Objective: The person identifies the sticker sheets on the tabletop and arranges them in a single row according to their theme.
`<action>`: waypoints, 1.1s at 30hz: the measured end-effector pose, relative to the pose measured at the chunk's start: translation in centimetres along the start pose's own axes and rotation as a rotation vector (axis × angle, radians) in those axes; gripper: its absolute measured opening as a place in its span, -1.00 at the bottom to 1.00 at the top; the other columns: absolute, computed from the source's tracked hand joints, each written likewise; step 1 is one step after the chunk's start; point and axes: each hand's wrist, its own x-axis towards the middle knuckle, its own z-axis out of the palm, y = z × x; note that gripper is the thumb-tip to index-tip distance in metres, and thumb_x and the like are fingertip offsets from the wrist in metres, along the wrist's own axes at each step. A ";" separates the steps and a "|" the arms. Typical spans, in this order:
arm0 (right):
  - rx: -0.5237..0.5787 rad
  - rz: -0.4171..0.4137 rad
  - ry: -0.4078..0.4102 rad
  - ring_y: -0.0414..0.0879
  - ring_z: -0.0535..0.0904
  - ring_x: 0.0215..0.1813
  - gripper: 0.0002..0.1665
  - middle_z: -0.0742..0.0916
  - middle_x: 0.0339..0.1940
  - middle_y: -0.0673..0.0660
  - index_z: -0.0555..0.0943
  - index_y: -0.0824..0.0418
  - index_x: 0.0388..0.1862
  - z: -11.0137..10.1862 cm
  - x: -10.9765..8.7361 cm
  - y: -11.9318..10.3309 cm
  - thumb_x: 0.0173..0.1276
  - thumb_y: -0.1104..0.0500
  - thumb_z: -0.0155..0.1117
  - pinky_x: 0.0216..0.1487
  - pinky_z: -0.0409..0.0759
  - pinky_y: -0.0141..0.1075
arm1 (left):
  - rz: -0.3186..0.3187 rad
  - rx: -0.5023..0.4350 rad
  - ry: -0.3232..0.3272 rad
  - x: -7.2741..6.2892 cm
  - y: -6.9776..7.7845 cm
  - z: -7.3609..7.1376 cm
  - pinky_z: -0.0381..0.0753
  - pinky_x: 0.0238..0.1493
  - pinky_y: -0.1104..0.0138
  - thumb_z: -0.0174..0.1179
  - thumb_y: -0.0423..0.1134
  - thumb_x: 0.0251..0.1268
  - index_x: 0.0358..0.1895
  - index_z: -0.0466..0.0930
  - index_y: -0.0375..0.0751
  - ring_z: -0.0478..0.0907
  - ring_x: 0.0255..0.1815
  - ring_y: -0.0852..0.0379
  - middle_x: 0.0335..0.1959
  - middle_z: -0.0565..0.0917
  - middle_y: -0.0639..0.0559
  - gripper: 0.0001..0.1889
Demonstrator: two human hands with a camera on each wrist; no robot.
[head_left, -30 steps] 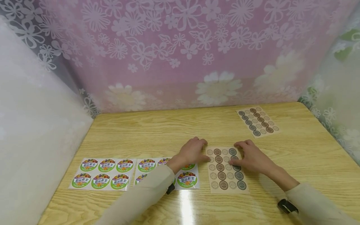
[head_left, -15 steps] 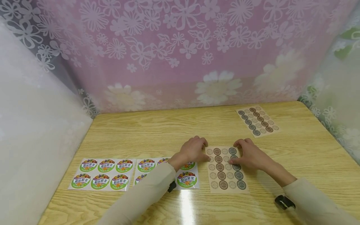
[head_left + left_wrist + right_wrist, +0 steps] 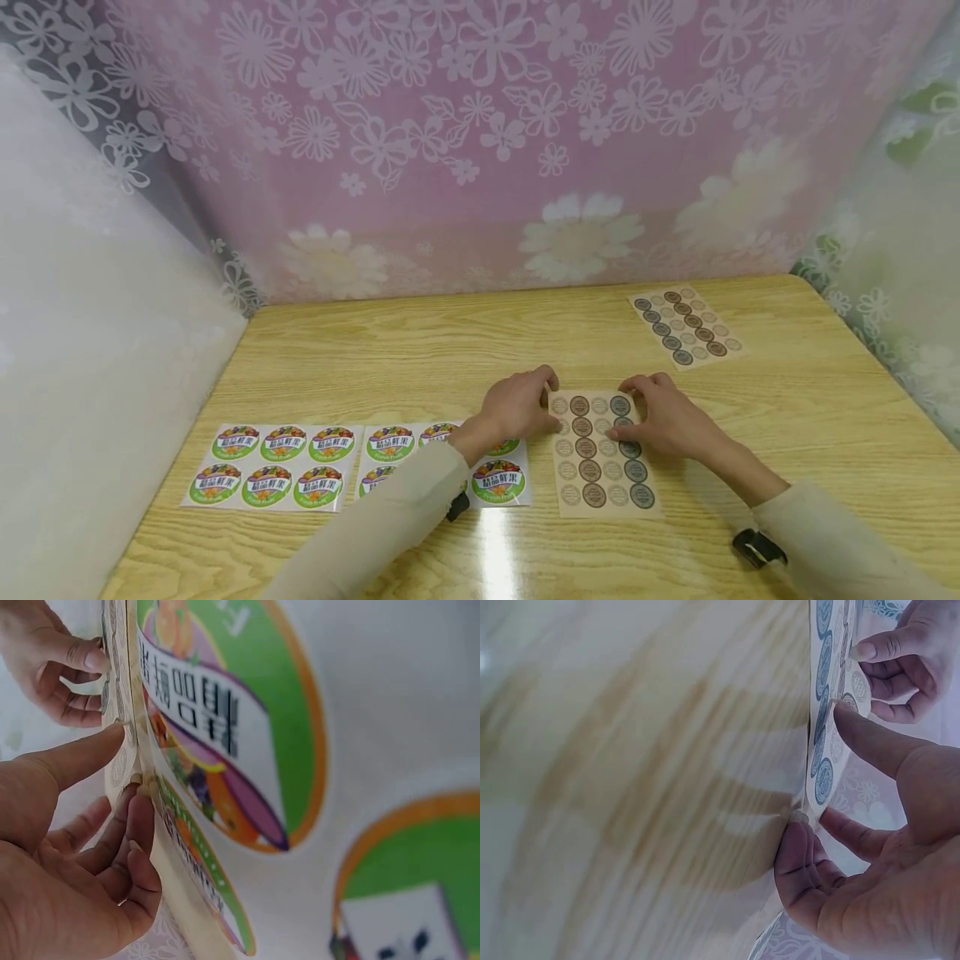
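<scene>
A beige sticker sheet (image 3: 603, 458) with columns of round brown, blue-grey and pale stickers lies near the front of the table. At its upper left corner my left hand (image 3: 517, 407) pinches the edge, thumb on the sheet and fingers curled at the margin. My right hand (image 3: 671, 421) grips the upper right corner likewise, its thumb over the stickers. In the right wrist view the sheet (image 3: 825, 776) rises slightly from the table along its edge, between the right thumb and fingers. The left wrist view shows the left thumb against the sheet (image 3: 120, 766).
Two white sheets of round fruit stickers lie to the left; the nearer one (image 3: 480, 500) is partly under my left forearm, the other (image 3: 352, 433) farther left. Another beige sticker sheet (image 3: 686, 325) lies askew at the back right. Floral curtains (image 3: 450, 167) border the table (image 3: 375, 358).
The left hand's fingers have shifted slightly toward the sheet's upper corner. Otherwise both hands and the beige sheet stay almost in place.
</scene>
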 end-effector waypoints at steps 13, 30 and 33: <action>0.052 0.010 0.050 -0.06 0.49 -0.28 -0.51 0.59 -0.28 0.08 0.51 0.25 0.03 0.1 0.0 0.1 0.22 0.02 0.40 -0.32 0.42 -0.18 | 0.003 -0.041 0.057 -0.1 -0.1 0.3 0.42 -0.52 0.40 0.35 -0.16 0.19 -0.03 0.53 -0.04 0.45 -0.58 0.30 -0.46 0.58 0.24 -0.69; 0.289 -0.040 0.014 -0.10 0.56 -0.34 -0.75 0.58 -0.36 0.09 0.59 0.34 -0.02 0.3 1.1 0.0 0.35 0.29 0.25 -0.42 0.58 -0.32 | -0.011 -0.177 0.075 -0.5 -2.3 -0.2 0.44 -0.47 0.41 0.31 -0.17 0.23 -0.04 0.67 -0.04 0.47 -0.49 0.31 -0.46 0.57 0.25 -0.76; 0.279 -0.050 0.014 -0.09 0.54 -0.33 -0.75 0.58 -0.38 0.07 0.59 0.35 -0.03 0.5 1.3 -0.2 0.34 0.29 0.25 -0.40 0.56 -0.31 | -0.003 -0.177 0.077 -0.7 -2.6 -0.3 0.44 -0.47 0.43 0.33 -0.19 0.21 -0.06 0.68 -0.07 0.47 -0.51 0.31 -0.47 0.57 0.25 -0.77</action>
